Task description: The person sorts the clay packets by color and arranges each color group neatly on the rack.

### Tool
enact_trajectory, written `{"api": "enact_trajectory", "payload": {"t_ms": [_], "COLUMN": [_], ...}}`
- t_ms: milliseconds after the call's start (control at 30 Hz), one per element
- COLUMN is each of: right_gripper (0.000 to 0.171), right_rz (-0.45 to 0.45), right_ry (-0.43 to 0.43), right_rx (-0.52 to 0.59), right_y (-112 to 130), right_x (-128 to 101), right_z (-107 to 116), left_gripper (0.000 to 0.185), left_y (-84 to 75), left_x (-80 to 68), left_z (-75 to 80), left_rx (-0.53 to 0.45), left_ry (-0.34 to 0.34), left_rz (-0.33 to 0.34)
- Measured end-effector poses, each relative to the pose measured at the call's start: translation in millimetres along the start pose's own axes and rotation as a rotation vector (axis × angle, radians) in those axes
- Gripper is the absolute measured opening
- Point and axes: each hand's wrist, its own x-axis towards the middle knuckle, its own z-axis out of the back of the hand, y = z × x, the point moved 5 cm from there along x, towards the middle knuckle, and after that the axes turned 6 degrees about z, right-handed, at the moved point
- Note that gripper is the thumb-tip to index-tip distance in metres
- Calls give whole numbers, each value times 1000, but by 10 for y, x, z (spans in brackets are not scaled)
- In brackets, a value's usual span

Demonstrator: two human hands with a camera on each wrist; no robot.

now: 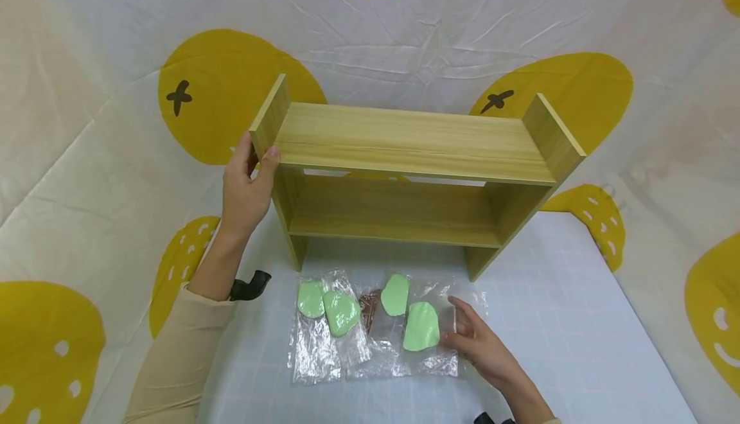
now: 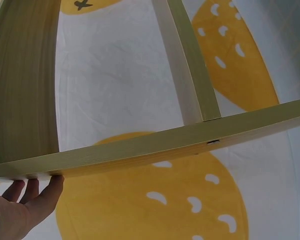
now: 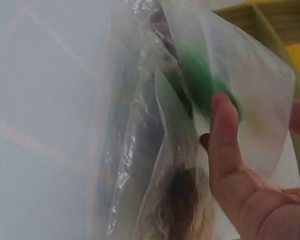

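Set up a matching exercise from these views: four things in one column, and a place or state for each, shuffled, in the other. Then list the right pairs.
Things
1. left hand
2. right hand
3. wooden shelf
4. green pieces

Places or states
A. stands upright on the table, behind the bags
B. sealed inside clear plastic bags
C. grips the shelf's upper left side panel
D. pinches the edge of the rightmost bag

Pairs: 1-C, 2-D, 3-A, 4-B
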Motion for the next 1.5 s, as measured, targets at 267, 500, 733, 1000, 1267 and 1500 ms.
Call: {"api": "enact_trajectory", "payload": {"t_ms": [267,500,733,1000,1267,1500], "right_gripper": [91,93,92,89,84,81], "right_rz": [31,-12,56,110,213,303], "right_ry": [-18,-30,-39,19,146,255], "right_rx": [29,83,115,225,340,379], "right_y": [-15,-47,50,184,424,736], "right_x": [3,-17,-36,-79,-161,-274], "right_z": [-24,-40,7,11,-110,-248], "left_gripper": [37,38,39,38,38,38], "left_y": [-132,-16,-16,-66,-16,-8], "left_x": [-40,-6,-6,-18,-6,-1], "left_z": [-13,2,8,-8,3,-6], "left_rx": [14,10,11,29,2,-3], "left_ry": [-21,-23,-27,-36,-25,-21], "left_rz": [10,18,6,12,10,-1]}}
